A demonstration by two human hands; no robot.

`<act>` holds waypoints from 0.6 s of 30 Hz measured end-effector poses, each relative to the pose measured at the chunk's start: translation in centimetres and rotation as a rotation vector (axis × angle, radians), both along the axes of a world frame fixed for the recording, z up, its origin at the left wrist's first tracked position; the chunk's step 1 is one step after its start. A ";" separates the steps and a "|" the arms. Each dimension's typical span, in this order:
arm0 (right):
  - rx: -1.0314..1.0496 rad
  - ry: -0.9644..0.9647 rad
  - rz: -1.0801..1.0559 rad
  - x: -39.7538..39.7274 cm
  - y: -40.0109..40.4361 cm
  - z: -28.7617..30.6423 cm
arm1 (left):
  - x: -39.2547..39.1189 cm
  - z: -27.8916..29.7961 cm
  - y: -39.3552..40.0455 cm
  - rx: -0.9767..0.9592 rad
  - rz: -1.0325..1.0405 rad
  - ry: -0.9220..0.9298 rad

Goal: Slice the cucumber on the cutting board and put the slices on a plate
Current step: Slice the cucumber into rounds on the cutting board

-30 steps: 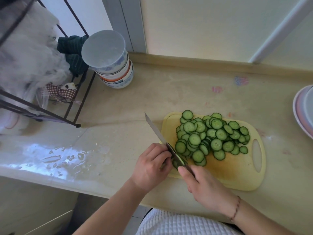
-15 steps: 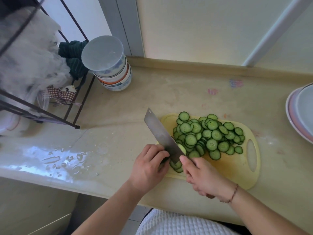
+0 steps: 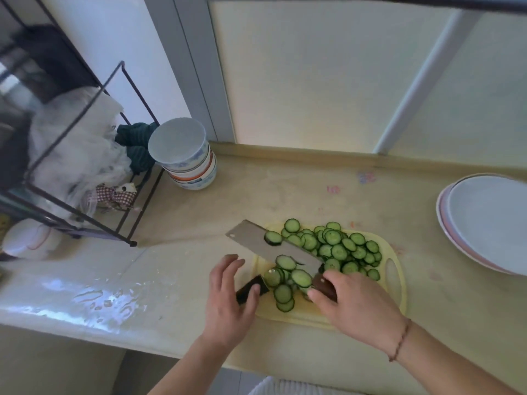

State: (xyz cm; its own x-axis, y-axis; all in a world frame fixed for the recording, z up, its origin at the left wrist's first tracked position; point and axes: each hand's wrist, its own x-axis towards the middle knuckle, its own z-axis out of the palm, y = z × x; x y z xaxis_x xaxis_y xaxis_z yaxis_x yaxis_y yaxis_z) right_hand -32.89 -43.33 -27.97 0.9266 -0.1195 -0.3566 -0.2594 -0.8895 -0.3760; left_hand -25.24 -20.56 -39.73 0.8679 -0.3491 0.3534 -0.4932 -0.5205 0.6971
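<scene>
A yellow cutting board [image 3: 397,292] lies on the counter with a heap of cucumber slices [image 3: 339,250] on it. My right hand [image 3: 356,306] grips the dark handle of a cleaver [image 3: 256,243], whose blade is lifted and tilted flat, pointing far-left. A few slices cling to the blade. More slices [image 3: 285,292] lie under it at the board's left end. My left hand [image 3: 228,300] is at the board's left edge, fingers partly spread, with the dark cucumber end piece [image 3: 251,289] pinched at the thumb. White plates [image 3: 490,223] are stacked at the right edge.
A stack of bowls [image 3: 186,158] stands at the back left by the wall. A black wire rack [image 3: 85,172] with cloths and bags fills the left side. Water [image 3: 105,297] is spilled on the counter's front left.
The cleaver has lifted from the cut and tilted flat, carrying slices on its blade. My left hand has opened and drawn back left with the end piece. The camera has tilted up.
</scene>
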 end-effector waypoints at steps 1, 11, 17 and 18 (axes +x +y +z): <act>-0.065 -0.012 0.017 -0.1 -0.2 0.1 | -0.1 0.6 -0.5 -0.042 -0.022 -0.084; -0.266 -0.025 0.065 0.0 -0.4 -0.3 | 3.3 1.4 -7.3 0.242 -0.593 -0.352; -0.275 -0.059 0.063 -1.5 -1.1 0.4 | 5.5 1.1 -6.5 0.186 -0.672 -0.203; -0.289 -0.044 0.070 -1.8 -1.4 0.9 | 5.8 1.1 -6.5 0.190 -0.683 -0.189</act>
